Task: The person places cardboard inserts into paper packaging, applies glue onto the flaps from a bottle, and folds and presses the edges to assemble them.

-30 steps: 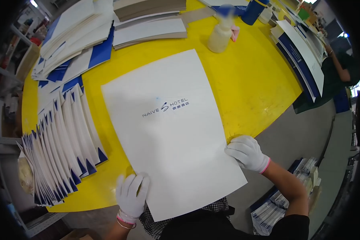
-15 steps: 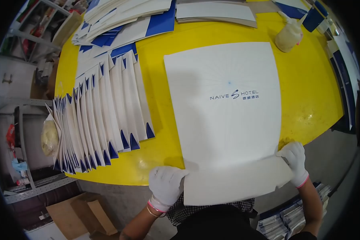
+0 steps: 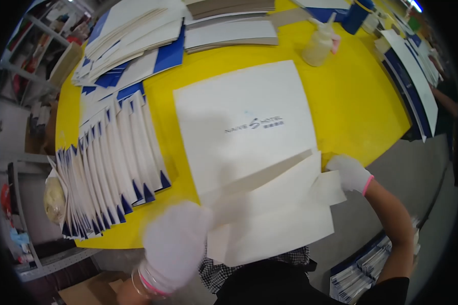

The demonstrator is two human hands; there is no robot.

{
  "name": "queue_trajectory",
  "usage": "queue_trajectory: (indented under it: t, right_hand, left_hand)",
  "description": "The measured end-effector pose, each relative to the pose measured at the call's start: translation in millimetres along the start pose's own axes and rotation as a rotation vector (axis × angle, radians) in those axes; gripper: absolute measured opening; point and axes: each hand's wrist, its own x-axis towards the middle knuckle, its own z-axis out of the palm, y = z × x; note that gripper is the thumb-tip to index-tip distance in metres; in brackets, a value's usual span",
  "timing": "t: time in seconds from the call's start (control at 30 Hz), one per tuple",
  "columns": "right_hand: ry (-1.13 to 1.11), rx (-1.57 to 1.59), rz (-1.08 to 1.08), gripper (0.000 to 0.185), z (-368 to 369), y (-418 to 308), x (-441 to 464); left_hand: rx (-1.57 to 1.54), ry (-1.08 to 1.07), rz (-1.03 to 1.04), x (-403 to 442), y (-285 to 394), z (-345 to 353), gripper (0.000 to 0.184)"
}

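Note:
A white paper bag printed with "NAIVE HOTEL" lies flat in front of me on the yellow table. Its near end is partly opened into folds, with loose flaps hanging past the table edge. My right hand, in a white glove, is closed at the bag's right edge beside a side flap; its fingertips are partly hidden. Smeared by motion, my gloved left hand is at the bag's lower left corner, and its fingers cannot be made out.
A row of folded white bags with blue corners stands at the left. Stacked sheets and boards lie at the back. A squeeze bottle and a blue container stand back right. Bundled bags are below right.
The bag's near end has gone from one flat turned-back flap to partly opened folds. My left hand has moved left and down; my right hand has shifted up the bag's edge. The view has shifted.

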Motion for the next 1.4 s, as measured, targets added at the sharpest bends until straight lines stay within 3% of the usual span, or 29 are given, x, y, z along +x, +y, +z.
queue_trajectory:
  t: [0.07,0.1,0.17,0.2,0.23,0.27,0.37,0.43,0.57,0.7,0.77,0.8,0.87,0.9,0.93,0.97,1.07,1.2,1.27,1.3,1.33,1.4]
  right_hand:
    - [-0.178,-0.104,-0.003,0.013,-18.5,-11.0,6.6]
    - [-0.165,-0.117,0.023,0.013,-18.6,-8.3,5.3]
    - [0.008,-0.005,-0.068,0.015,-7.0,-5.0,1.0]
    - [0.01,0.005,-0.049,0.015,-11.2,-9.4,0.8]
    - [-0.085,0.022,-0.014,0.016,-19.3,-15.4,2.9]
    - [-0.177,0.034,0.011,0.017,-23.9,-17.6,4.0]
    - [-0.071,0.098,0.053,0.021,-14.5,-13.6,3.3]
    - [-0.07,0.114,0.041,0.022,-15.2,-12.9,3.9]
    - [-0.117,0.1,0.058,0.022,-24.4,-18.6,5.2]
    - [-0.013,0.095,0.001,0.022,-21.6,-11.1,0.3]
    - [-0.255,0.294,0.055,0.028,-44.2,-9.8,-5.5]
    - [-0.251,0.293,0.055,0.028,-56.1,-19.8,-16.7]
    - [0.421,-0.028,0.093,0.032,-73.9,-45.5,-38.0]
    - [0.41,-0.033,0.077,0.032,-62.3,-68.3,-38.1]
    - [0.435,-0.108,-0.071,0.047,-45.8,-99.1,-34.5]
    - [0.461,-0.18,-0.216,0.062,-32.9,-116.4,-28.9]
    - [0.558,-0.139,-0.223,0.071,16.4,-98.4,-1.9]
    - [0.467,-0.142,-0.257,0.074,-9.1,-92.9,11.4]
    - [0.432,-0.38,-0.376,0.068,-15.7,-88.5,20.3]
    - [0.473,-0.429,-0.376,0.068,-21.7,-85.2,22.6]
    - [0.482,-0.333,-0.467,0.063,-24.6,-83.2,22.3]
    - [0.498,-0.258,-0.565,0.058,-41.6,-76.2,45.0]
  left_hand:
    - [-0.024,-0.092,0.063,7.4,32.9,-4.0,0.009]
    - [-0.03,-0.195,0.111,11.4,46.6,-5.3,0.007]
    - [0.033,-0.155,0.206,15.0,68.5,-15.8,0.006]
    - [0.101,-0.135,0.279,13.0,77.2,-17.1,0.005]
    - [-0.044,-0.281,0.332,3.9,83.3,2.2,0.008]
    - [-0.039,-0.286,0.341,7.4,84.6,26.2,0.008]
    - [0.001,-0.34,0.212,29.7,77.5,90.0,0.009]
    - [0.029,-0.169,0.222,45.9,73.1,111.6,0.014]
    - [-0.047,-0.072,0.171,62.4,86.3,135.2,0.021]
    - [-0.045,0.086,0.346,81.5,110.3,133.9,0.041]
    - [0.016,0.132,0.369,81.8,109.7,137.1,0.047]
    - [-0.058,0.176,0.374,82.3,106.6,134.0,0.05]
    - [-0.143,0.223,0.342,79.8,103.3,130.5,0.053]
    - [-0.147,0.083,0.341,76.4,101.3,128.5,0.055]
    - [-0.139,-0.049,0.353,76.5,95.9,124.8,0.057]
    - [-0.127,-0.044,0.349,70.1,90.6,120.8,0.057]
    - [0.037,-0.17,0.143,21.2,70.3,105.4,0.065]
    - [0.052,-0.052,0.01,5.2,15.1,111.1,0.077]
    - [-0.061,-0.063,0.098,21.6,-12.9,122.6,0.08]
    - [0.177,-0.256,0.234,24.3,-18.0,116.3,0.077]
    - [0.199,-0.204,0.231,25.1,-23.5,119.2,0.077]
    - [-0.118,0.011,0.237,18.7,-24.8,131.6,0.062]
